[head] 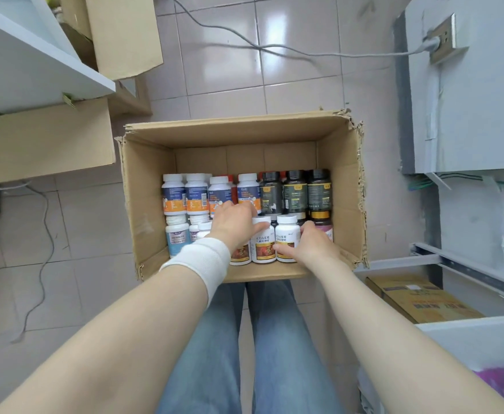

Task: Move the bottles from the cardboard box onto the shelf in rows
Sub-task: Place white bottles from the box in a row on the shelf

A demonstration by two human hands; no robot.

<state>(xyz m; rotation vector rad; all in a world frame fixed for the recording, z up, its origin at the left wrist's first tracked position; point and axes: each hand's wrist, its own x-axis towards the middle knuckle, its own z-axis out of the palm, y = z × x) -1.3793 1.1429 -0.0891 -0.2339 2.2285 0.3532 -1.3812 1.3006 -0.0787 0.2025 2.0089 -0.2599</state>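
An open cardboard box (341, 186) stands on the tiled floor in front of my knees. Several bottles lie inside it: blue-and-orange labelled white ones (197, 194) at the back left, dark ones (295, 191) at the back right, white ones with red-brown labels (287, 239) at the front. My left hand (234, 224), a white band on its wrist, curls over a white bottle (263, 243) in the front row. My right hand (312, 243) grips the neighbouring white bottle from the right, thumb across its label. Part of a grey shelf (35, 70) shows at the upper left.
Cardboard boxes (44, 141) sit under the shelf at the left. A grey cabinet (468, 100) with a plugged socket stands on the right, a yellow carton (418, 297) below it. Cables (44, 234) trail across the floor on the left and behind the box.
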